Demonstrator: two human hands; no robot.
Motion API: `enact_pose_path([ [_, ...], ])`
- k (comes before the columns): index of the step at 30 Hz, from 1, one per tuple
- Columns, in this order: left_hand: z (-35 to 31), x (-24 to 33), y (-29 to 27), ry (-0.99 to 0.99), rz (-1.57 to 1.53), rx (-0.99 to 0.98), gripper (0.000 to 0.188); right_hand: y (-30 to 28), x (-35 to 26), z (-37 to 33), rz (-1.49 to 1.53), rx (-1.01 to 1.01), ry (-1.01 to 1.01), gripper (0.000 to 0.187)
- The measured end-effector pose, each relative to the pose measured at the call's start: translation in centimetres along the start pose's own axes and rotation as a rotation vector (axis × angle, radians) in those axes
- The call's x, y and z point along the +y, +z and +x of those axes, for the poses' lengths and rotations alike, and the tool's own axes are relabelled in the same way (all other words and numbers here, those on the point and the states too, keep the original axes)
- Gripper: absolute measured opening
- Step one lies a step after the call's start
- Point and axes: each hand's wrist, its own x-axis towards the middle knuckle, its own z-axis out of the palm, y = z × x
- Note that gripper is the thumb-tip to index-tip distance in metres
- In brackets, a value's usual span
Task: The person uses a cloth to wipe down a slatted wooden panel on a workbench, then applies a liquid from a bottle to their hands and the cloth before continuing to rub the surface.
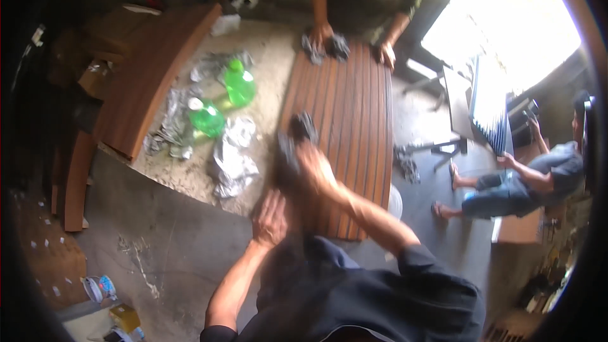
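Note:
A ribbed reddish-brown wood panel (354,126) lies lengthwise away from me on the work table. My right hand (315,166) is closed on a dark grey rag (304,128) and presses it on the panel's left part. The rag's lower part is blurred. My left hand (271,220) rests at the panel's near left edge, fingers stretched out and holding nothing. Across the table, a co-worker's hand presses another grey rag (326,48) on the far end; their other hand (386,54) is at the far right corner.
Two green bottles (239,85) (208,118) stand left of the panel on the pale table top (272,57), among crumpled grey cloths (235,155). A smooth brown board (155,82) leans along the table's left side. At right, another person (525,177) handles a dark slatted piece (491,114).

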Motion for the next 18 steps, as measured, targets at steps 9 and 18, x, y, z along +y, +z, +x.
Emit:
enact_pose_path([
  [9,-1.7,-1.0,5.0,-0.017,-0.105,0.024,0.048,-9.3,-8.0,-1.5,-0.457,-0.09,-0.039,0.03],
  [18,-2.0,-0.6,5.7,-0.171,-0.196,0.074,0.053,-9.4,-10.8,4.2,-0.074,0.004,-0.073,0.038],
])
